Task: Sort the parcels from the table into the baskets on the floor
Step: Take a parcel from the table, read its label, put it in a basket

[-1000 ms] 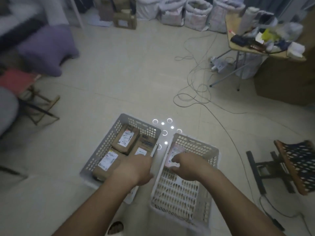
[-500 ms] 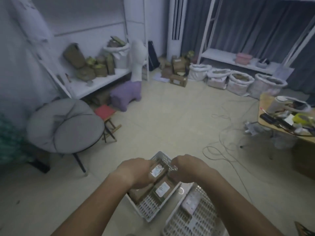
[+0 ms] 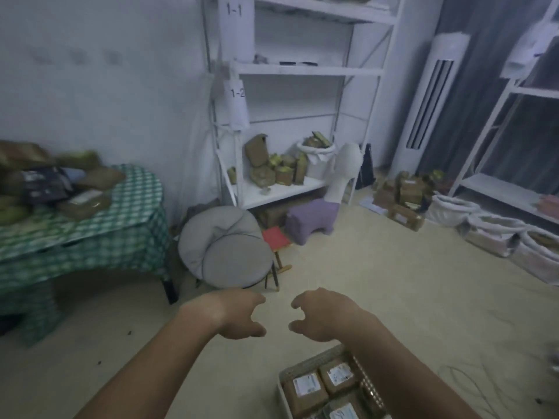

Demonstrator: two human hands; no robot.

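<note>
**Both hands empty above floor**

Left hand (image 3: pixel 239 316) and right hand (image 3: pixel 320 316) hover with fingers loosely curled, holding nothing. Basket (image 3: pixel 314 359) on the floor at lower right holds brown parcels (image 3: pixel 305 391), long axes running roughly up-right. Further parcels (image 3: pixel 84 204) lie blurred on the checked worktop (image 3: pixel 90 237), far left.

1. A paper sign (image 3: pixel 234 25) is hanging on the white shelf rack's (image 3: pixel 305 69) upper post, reading "1-1".
2. A second paper sign (image 3: pixel 238 104) is hanging lower on the same post, showing "1-2", its last digit partly cut.
3. White labels are sitting on the parcels (image 3: pixel 305 388) in the basket (image 3: pixel 314 359); their print is too blurred to read.
</note>
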